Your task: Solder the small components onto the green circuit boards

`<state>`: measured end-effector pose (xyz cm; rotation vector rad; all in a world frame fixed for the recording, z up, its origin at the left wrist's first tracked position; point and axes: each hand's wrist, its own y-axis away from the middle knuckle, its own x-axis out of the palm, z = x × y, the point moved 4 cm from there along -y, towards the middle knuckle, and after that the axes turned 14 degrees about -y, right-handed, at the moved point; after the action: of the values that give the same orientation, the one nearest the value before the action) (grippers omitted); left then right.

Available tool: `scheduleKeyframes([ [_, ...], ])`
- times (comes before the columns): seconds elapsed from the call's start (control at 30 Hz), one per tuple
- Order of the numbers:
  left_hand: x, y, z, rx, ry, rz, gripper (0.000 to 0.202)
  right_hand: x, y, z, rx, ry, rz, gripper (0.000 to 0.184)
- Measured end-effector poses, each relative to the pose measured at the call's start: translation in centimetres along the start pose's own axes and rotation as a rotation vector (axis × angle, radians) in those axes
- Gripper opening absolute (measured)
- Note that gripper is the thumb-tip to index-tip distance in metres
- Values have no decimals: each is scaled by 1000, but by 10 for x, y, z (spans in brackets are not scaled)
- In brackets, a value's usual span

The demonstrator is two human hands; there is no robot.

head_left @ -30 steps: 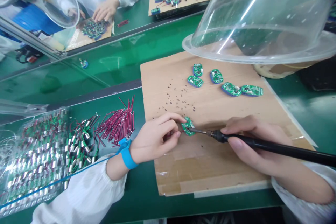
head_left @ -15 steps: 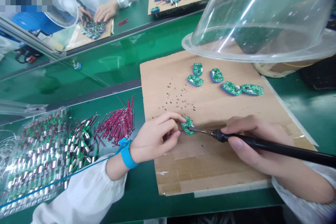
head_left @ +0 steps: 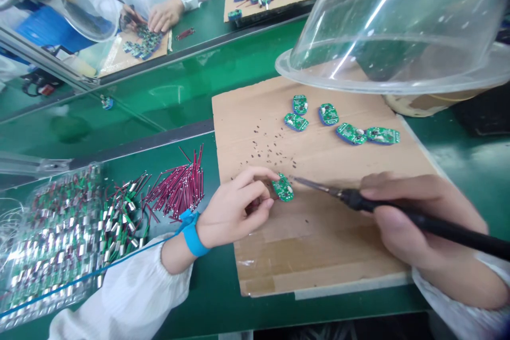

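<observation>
My left hand (head_left: 239, 204), with a blue strap (head_left: 194, 235) at the wrist, is closed, its index fingertip on the left edge of a small green circuit board (head_left: 283, 188). Whether the curled fingers also pinch a wire is hidden. In my right hand (head_left: 422, 218) is a soldering iron (head_left: 382, 210) with a black handle, gripped like a pen. Its metal tip points left and stands just right of the board, apart from it. Beneath both hands lies a cardboard sheet (head_left: 271, 234) with dark specks and burn marks.
Several more boards (head_left: 329, 114) sit toward the back of the cardboard. Red wires (head_left: 181, 186) lie in a pile at left, beside small metal parts with green wires (head_left: 121, 218) and a filled clear tray (head_left: 56, 244). A clear plastic hood (head_left: 390, 26) overhangs the right. Across a divider, a co-worker's hand (head_left: 165, 13) handles boards.
The soldering iron in my right hand has drawn back to the right, off the board. The board has shifted and turned slightly at my left fingertip.
</observation>
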<state>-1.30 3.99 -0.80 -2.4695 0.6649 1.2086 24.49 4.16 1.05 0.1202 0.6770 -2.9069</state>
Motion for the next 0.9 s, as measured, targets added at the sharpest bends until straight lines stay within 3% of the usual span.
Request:
scheduleKeyframes([
  [0.13,-1,2,1,-20,-2,-30,7,-10,1,-3,-41,-98,-261,15],
  [0.33,0,0,1,-24,-12,15,9,-5,1,-9,-21,35,-208,35],
  [0.43,0,-1,1,-19,-14,27,11,-6,5,-9,-4,-13,-236,27],
  [0.53,0,-1,0,-23,-21,30,10,-6,5,-10,56,-188,-169,6],
  [0.6,1,-1,0,-20,-27,35,10,-5,3,-10,90,-240,-76,6],
  [0.77,0,-1,-1,-24,-35,54,10,4,-2,-2,41,-120,139,4],
  [0.9,0,-1,-2,-36,-27,62,10,6,-1,-1,47,-53,162,4],
])
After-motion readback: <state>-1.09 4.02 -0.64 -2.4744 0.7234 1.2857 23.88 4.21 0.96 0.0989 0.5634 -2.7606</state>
